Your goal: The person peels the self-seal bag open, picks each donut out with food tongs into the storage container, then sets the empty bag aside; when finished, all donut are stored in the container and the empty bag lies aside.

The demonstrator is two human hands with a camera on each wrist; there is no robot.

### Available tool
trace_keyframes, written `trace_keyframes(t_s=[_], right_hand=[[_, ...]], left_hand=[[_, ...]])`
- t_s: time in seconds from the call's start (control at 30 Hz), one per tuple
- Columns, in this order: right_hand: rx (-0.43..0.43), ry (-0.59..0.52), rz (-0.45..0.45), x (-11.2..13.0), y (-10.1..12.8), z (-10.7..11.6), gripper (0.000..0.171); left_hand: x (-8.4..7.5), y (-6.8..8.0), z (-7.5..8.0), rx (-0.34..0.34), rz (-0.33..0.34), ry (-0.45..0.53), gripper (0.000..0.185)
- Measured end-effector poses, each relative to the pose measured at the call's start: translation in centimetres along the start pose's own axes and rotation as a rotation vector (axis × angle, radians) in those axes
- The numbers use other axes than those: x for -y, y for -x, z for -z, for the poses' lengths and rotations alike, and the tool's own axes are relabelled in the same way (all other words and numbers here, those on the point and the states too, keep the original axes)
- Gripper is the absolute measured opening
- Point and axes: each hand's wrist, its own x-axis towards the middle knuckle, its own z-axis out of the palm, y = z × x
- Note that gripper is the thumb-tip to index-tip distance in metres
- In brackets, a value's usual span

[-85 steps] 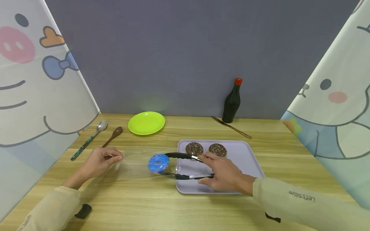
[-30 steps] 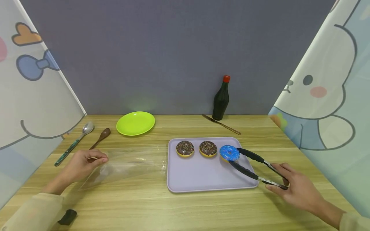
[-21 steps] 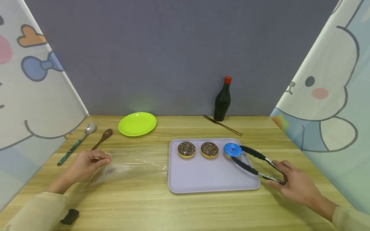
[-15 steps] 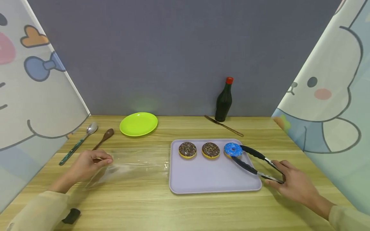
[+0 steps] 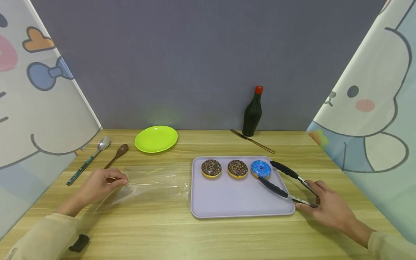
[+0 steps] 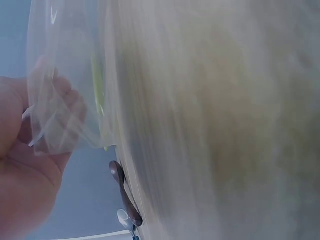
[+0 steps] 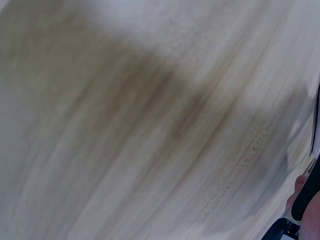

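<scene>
My left hand (image 5: 103, 186) pinches the corner of a clear plastic bag (image 5: 156, 184), which stretches right across the table to the tray's left side. In the left wrist view the bag (image 6: 70, 100) hangs from thumb and fingers. My right hand (image 5: 328, 206) holds black-handled metal tongs (image 5: 297, 179) with their arms spread. Their black tips lie at either side of a blue sprinkled donut (image 5: 260, 169), with a gap at the upper tip. Beside it two chocolate sprinkled donuts (image 5: 211, 168) (image 5: 237, 169) sit along the back of the lilac tray (image 5: 240, 202).
A lime green plate (image 5: 156, 139) lies at the back left. Near the left hand are a brown wooden spoon (image 5: 117, 155) and a metal spoon with a green patterned handle (image 5: 88, 160). A dark bottle (image 5: 252, 115) with a red cap stands at the back behind a knife (image 5: 252, 141).
The right hand has carried the blue donut in the tongs from the bag to the tray's back right. The tongs have since spread away from it. The left hand keeps holding the bag.
</scene>
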Motion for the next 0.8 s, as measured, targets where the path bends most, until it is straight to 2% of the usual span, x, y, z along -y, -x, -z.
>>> trace_keyframes(t_s=[0.17,0.4,0.57,0.8], right_hand=[[0.006,-0.037,-0.037,0.0,-0.1,0.3,0.082],[0.014,-0.053,-0.179,-0.8,-0.7,0.4,0.086],[0.052,-0.018,-0.275,-1.7,-1.3,-0.1,0.074],[0.096,0.023,-0.306,-2.5,-2.5,-1.3,0.076]], left_hand=[[-0.3,-0.1,0.0,0.013,-0.022,-0.04,0.022],[-0.3,-0.2,-0.2,0.033,-0.038,-0.073,0.023],[-0.3,0.0,-0.3,0.045,-0.033,-0.108,0.023],[-0.4,0.4,-0.2,0.071,-0.015,-0.111,0.02]])
